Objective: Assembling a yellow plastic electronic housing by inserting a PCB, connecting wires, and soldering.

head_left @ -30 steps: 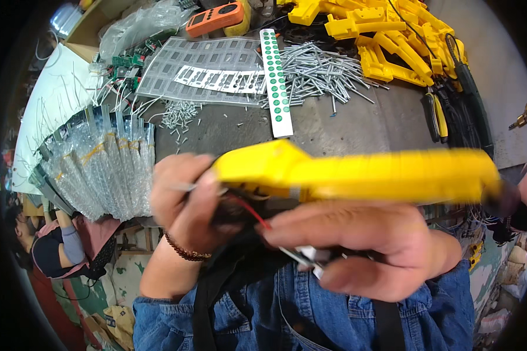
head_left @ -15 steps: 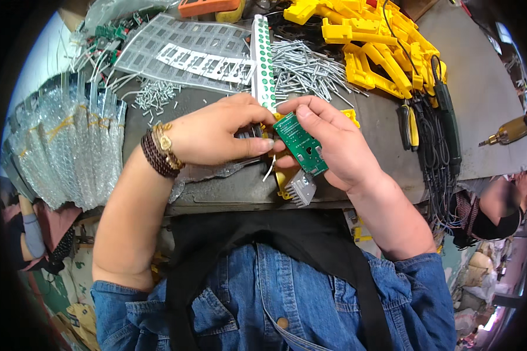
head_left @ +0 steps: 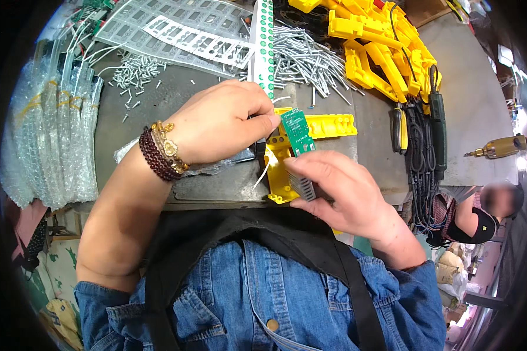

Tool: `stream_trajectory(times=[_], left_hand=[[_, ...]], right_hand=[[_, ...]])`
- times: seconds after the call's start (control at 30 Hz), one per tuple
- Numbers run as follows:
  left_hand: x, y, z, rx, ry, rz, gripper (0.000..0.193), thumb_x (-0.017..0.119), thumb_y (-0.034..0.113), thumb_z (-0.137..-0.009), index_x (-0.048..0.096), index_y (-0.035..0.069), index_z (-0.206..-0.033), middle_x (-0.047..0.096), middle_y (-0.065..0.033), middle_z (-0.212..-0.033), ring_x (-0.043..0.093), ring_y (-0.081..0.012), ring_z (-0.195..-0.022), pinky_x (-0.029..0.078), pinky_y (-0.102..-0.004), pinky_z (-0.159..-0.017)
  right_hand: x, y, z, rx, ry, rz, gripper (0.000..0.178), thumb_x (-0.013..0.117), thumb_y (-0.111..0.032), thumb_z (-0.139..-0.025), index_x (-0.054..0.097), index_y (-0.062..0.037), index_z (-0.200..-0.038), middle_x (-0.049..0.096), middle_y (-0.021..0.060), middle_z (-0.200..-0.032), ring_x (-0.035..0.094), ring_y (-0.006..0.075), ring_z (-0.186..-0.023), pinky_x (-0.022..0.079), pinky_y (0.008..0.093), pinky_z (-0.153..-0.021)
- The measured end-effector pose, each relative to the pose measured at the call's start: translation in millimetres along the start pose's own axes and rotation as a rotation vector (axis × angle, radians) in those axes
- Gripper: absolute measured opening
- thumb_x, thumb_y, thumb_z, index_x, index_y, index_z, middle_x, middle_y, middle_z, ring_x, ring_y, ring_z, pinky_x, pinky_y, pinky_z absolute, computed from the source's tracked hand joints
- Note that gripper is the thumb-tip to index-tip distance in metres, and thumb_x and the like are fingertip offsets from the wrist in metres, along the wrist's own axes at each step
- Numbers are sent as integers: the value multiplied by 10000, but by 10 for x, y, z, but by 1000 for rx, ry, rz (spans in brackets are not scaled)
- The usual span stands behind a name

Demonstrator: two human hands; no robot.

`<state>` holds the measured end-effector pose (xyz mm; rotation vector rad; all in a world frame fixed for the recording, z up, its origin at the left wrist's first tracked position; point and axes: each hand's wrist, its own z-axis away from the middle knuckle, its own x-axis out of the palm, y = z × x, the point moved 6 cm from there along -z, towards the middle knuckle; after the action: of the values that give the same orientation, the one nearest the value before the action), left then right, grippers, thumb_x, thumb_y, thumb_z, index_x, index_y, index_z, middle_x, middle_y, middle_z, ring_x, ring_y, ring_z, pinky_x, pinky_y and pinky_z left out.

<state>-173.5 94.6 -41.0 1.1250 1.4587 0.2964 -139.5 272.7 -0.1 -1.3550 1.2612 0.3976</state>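
A green circuit board (head_left: pixel 299 133) lies tilted over a yellow plastic housing (head_left: pixel 280 167). My right hand (head_left: pixel 351 190) is closed on the board's near end, thumb at the board and fingers beside its grey finned heat sink (head_left: pixel 301 186). At the board's far left edge, my left hand (head_left: pixel 225 120) is pinched shut, thumb against the fingers; what lies between them is hidden. A thin white wire (head_left: pixel 262 176) hangs out at the housing's left side. Behind the board, another yellow housing piece (head_left: pixel 332 124) extends to the right.
Long screws (head_left: pixel 310 58) and short screws (head_left: pixel 136 71) lie in piles beyond my hands. Yellow housings (head_left: pixel 386 52) are heaped at the far right, near pliers (head_left: pixel 400 128) and black cables (head_left: pixel 418 158). Bubble-wrap sleeves (head_left: pixel 55 134) stand left. A person (head_left: pixel 480 219) is at the right.
The board has come down over the yellow housing and turned more upright. My right hand has shifted nearer, down to the heat sink end. My left fingers have closed toward the board's far edge.
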Motion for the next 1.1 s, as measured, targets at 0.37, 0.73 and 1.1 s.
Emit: stream_trajectory(times=[0.37,0.73,1.1], left_hand=[[25,104,-9,5,116,-196,208,590,159,-919,621,-2,-791,602,-148,-800,584,-352,-801,473,-421,-723],[-71,201,116,-81,275,-145,140,662,65,-783,528,27,-786,567,-134,-748,584,-357,-745,468,-433,-678],[-466,707,206,117,534,-150,159,706,6,-741,621,15,-876,615,-111,-848,588,-241,-732,485,-327,-670]], right_hand=[[17,-80,-109,45,16,-36,476,811,-155,-735,631,-83,-1169,618,104,-1046,640,292,-927,546,372,-761],[-205,79,122,-113,94,181,458,800,-265,-749,644,-85,-1140,650,102,-1115,636,291,-975,520,405,-848],[-1748,1567,1692,580,998,88,191,580,-200,-1007,572,-17,-1061,672,110,-959,629,154,-815,530,308,-723]])
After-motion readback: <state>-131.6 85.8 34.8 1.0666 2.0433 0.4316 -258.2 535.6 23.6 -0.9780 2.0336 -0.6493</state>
